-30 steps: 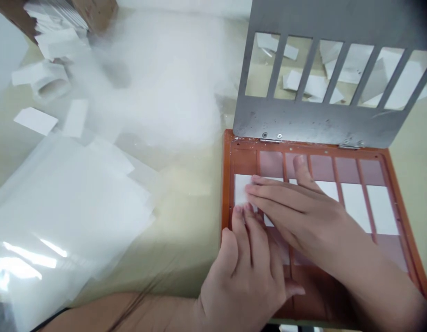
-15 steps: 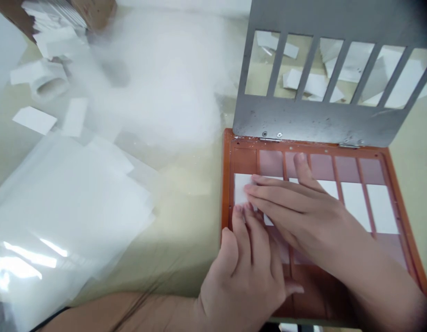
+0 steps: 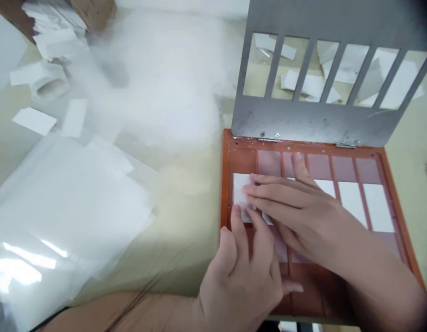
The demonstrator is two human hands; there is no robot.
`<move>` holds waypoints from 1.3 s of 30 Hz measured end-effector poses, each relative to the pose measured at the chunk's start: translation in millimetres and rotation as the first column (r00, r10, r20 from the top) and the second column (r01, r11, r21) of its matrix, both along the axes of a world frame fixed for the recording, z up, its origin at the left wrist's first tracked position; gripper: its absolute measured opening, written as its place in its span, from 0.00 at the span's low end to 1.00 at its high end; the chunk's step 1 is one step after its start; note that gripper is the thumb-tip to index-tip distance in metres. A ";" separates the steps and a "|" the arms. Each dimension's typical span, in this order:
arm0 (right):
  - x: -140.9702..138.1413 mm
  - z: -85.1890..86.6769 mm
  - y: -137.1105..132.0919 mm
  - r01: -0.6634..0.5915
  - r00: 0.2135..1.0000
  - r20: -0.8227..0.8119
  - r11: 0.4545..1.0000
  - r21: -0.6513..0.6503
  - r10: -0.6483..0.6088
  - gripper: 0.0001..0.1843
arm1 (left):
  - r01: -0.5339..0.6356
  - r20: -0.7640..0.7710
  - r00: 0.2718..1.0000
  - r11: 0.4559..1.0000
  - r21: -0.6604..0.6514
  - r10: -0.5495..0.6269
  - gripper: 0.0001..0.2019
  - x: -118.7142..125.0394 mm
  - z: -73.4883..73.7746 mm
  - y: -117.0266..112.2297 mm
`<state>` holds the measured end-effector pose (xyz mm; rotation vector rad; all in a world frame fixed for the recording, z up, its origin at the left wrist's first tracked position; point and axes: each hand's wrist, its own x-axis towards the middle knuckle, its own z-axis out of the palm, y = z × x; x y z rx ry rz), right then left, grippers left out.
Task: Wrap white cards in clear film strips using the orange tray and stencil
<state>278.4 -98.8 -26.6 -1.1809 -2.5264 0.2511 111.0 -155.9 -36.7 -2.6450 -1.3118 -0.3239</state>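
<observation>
The person's right hand [image 3: 296, 210] is lying nearly flat across an orange-red rectangular frame [image 3: 226, 184], its fingers [image 3: 279, 196] extended and slightly parted, with their tips pressing on a white rectangular card strip [image 3: 240, 192] in the leftmost slot. Just below those fingertips, the left hand [image 3: 243, 281] is curving over the frame, its fingertips touching the strip's lower edge. Neither hand is closing around anything; both seem to be pressing and squaring the strip from two sides so that it lies flat in its slot. Right of the fingers, more white strips [image 3: 352, 203] are lying in neighbouring slots. Beyond the fingertips, a grey slotted metal plate [image 3: 303, 121] is standing open on its hinges, apparently leaving the frame reachable. Well left of the fingers, translucent plastic sheets [image 3: 61, 207] are lying on the pale surface [image 3: 186, 263].
</observation>
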 end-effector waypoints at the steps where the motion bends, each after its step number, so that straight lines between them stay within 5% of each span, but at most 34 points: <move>1: 0.0 0.5 0.1 -0.008 1.000 0.011 1.000 -0.005 0.008 0.17 | 0.000 0.002 1.000 1.000 -0.001 0.000 0.27 0.1 0.0 0.0; 26: -8.6 -0.2 0.2 -0.023 0.997 -0.069 0.995 -0.101 0.016 0.22 | 0.033 -0.032 0.999 0.999 0.003 -0.033 0.38 -0.5 -4.9 -2.1; 31: -2.1 -3.4 3.0 0.127 0.981 -0.133 0.988 -0.091 -0.139 0.24 | 0.026 -0.055 0.998 0.999 0.030 -0.024 0.40 0.2 -6.8 -2.7; 39: 6.8 -1.9 9.0 0.194 0.965 -0.155 0.973 -0.123 -0.212 0.21 | 0.044 -0.018 0.999 0.999 -0.027 -0.045 0.36 7.7 4.8 5.1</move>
